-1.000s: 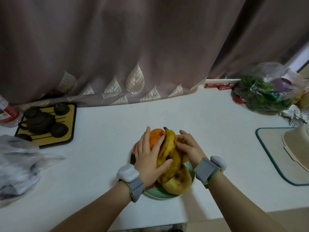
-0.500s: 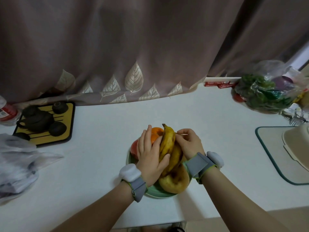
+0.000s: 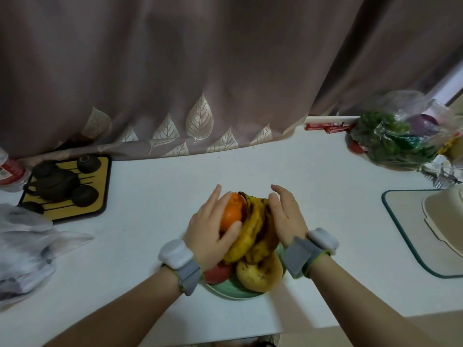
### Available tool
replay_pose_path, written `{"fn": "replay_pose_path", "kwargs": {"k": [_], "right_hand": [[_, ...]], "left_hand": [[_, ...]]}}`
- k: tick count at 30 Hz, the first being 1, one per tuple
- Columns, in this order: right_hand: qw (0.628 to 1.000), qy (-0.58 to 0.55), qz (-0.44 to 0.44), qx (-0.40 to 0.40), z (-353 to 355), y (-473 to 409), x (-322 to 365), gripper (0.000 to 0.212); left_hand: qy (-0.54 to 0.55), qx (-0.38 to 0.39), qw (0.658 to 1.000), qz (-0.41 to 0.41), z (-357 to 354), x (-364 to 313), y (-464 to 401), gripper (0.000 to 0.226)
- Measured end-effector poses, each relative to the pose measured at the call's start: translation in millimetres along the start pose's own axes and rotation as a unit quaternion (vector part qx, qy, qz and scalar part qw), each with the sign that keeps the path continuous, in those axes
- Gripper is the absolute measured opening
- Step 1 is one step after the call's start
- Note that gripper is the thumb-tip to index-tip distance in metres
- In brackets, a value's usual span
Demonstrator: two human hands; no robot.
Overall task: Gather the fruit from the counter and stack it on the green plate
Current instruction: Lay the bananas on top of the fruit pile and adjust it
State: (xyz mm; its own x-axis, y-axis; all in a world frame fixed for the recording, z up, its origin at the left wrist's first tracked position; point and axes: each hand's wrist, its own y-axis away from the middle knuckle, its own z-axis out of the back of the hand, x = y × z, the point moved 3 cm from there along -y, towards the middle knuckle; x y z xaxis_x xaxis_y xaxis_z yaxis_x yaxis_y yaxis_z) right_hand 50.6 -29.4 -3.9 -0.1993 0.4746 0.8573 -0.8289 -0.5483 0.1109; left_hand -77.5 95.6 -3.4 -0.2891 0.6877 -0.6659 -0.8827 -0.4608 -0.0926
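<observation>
The green plate (image 3: 225,291) sits near the counter's front edge, piled with fruit. An orange (image 3: 231,211) lies on top at the left, beside spotted yellow bananas (image 3: 253,231). A brown-speckled yellow fruit (image 3: 258,274) and a red fruit (image 3: 218,272) lie lower, at the front. My left hand (image 3: 205,229) cups the orange, thumb across its near side and fingers straight along its left. My right hand (image 3: 288,216) is flat and open against the bananas' right side, fingers extended. The plate's far part is hidden.
A yellow tray (image 3: 100,176) with a dark teapot and cups stands at the left, by a plastic bag (image 3: 25,251) and a bottle (image 3: 10,171). A bag of vegetables (image 3: 395,136) lies far right, near a green-edged mat (image 3: 406,221) with a cream container (image 3: 446,221). A curtain (image 3: 200,71) hangs behind.
Both hands have opened out: the left fingers lifted off the bananas and now show the orange, and the right hand uncurled from the banana tips to a flat palm.
</observation>
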Motion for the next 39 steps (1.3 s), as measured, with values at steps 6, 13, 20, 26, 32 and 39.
{"fn": "replay_pose_path", "kwargs": {"k": [6,13,20,26,32,39], "right_hand": [[0.978,0.173,0.115,0.002,-30.1,32.1,-3.0,0.072],[0.969,0.229,0.083,-0.037,-44.3,28.7,12.1,0.069],[0.971,0.225,0.077,-0.003,-42.2,25.7,11.4,0.065],[0.98,0.166,0.104,-0.021,-30.0,39.9,4.0,0.074],[0.968,0.199,0.149,-0.023,-37.0,53.5,-11.9,0.087],[0.964,0.219,0.15,-0.014,-36.0,50.9,-13.0,0.088]], "left_hand": [[0.078,0.092,0.992,0.029,-4.1,20.4,3.1,0.095],[0.043,0.09,0.995,0.004,-14.2,23.3,4.3,0.086],[0.036,0.096,0.995,-0.002,-15.1,25.3,-0.4,0.095],[0.062,0.117,0.991,0.013,-12.2,27.5,14.7,0.103],[0.039,0.114,0.992,0.025,-20.2,40.6,30.3,0.114],[0.083,0.121,0.989,0.01,-15.7,37.5,27.8,0.114]]}}
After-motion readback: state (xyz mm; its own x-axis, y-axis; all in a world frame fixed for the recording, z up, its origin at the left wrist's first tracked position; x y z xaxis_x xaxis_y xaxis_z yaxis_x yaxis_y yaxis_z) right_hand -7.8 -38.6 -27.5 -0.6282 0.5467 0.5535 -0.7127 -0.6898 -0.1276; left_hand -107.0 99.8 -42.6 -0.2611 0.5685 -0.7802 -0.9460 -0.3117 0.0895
